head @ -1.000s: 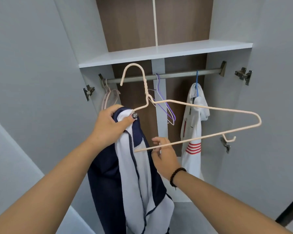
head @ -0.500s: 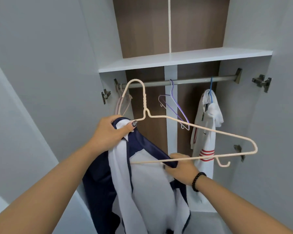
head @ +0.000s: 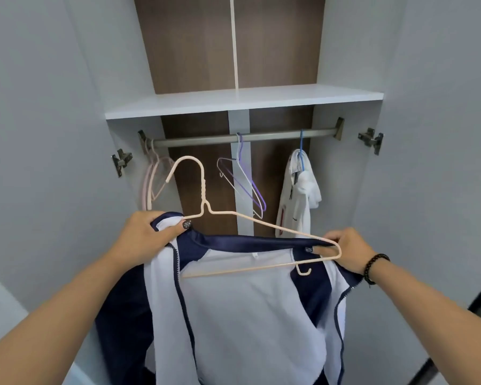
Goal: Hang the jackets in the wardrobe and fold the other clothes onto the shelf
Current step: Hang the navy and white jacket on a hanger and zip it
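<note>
- Gripping the navy-and-white jacket point(head: 247, 309) at the collar, the left hand point(head: 147, 234) is closed on a bunch of fabric at the garment's left shoulder, thumb pressed on top.
- The right hand point(head: 347, 250) pinches the jacket's other shoulder together with the right end of the cream wire hanger point(head: 258, 226), fingers curled shut around both.
- The jacket hangs open in front of the wardrobe, lining facing the camera, collar stretched roughly level between the hands, body falling straight down.
- The hanger's long axis runs left to right, tilted down toward the right; its hook points up, below the rail point(head: 242, 137).
- On the rail hang pale pink hangers point(head: 150, 184), a purple hanger point(head: 247, 187) and a white garment point(head: 297, 201) on a blue hanger point(head: 301, 151).
- The shelf point(head: 242, 101) sits just above the rail.
</note>
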Available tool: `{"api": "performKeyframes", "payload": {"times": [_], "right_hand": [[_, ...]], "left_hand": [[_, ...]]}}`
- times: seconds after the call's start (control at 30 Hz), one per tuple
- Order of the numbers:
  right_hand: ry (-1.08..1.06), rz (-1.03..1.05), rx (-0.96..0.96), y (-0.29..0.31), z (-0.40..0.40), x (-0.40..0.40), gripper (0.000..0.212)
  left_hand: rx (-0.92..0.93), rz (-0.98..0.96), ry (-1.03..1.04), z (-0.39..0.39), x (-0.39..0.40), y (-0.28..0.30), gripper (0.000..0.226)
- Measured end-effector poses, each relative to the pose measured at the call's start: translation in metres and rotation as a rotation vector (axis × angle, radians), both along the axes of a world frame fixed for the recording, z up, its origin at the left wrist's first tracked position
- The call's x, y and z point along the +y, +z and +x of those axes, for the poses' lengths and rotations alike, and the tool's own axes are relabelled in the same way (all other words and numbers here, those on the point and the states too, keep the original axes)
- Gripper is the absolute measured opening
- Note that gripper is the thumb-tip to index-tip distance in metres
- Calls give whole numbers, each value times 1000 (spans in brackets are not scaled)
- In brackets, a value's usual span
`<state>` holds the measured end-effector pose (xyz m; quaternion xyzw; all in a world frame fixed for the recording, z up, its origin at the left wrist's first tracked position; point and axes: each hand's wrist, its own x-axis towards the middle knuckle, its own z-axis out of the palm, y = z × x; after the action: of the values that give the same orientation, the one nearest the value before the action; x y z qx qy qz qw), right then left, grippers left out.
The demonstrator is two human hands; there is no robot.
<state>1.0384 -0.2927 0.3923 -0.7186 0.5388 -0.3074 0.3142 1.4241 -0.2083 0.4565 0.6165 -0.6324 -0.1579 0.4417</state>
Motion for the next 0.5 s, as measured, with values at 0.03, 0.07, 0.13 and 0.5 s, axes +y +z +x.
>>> {"api": "performKeyframes", "payload": {"times": [0.03, 0.07, 0.13, 0.5], "right_hand": [[-10, 15, 16, 6, -5, -2, 29], [-25, 18, 54, 12, -10, -4, 29], [-33, -24, 174, 23, -20, -8, 26], [-88, -355, 665, 54, -52, -9, 12]], "left_hand": [[-8, 7, -16, -2, -2, 0, 7], [-14, 15, -35, -5, -4, 0, 6], [-22, 26, -62, -11, -7, -2, 3], [-273, -50, 33, -54, -22, -5, 31]]}}
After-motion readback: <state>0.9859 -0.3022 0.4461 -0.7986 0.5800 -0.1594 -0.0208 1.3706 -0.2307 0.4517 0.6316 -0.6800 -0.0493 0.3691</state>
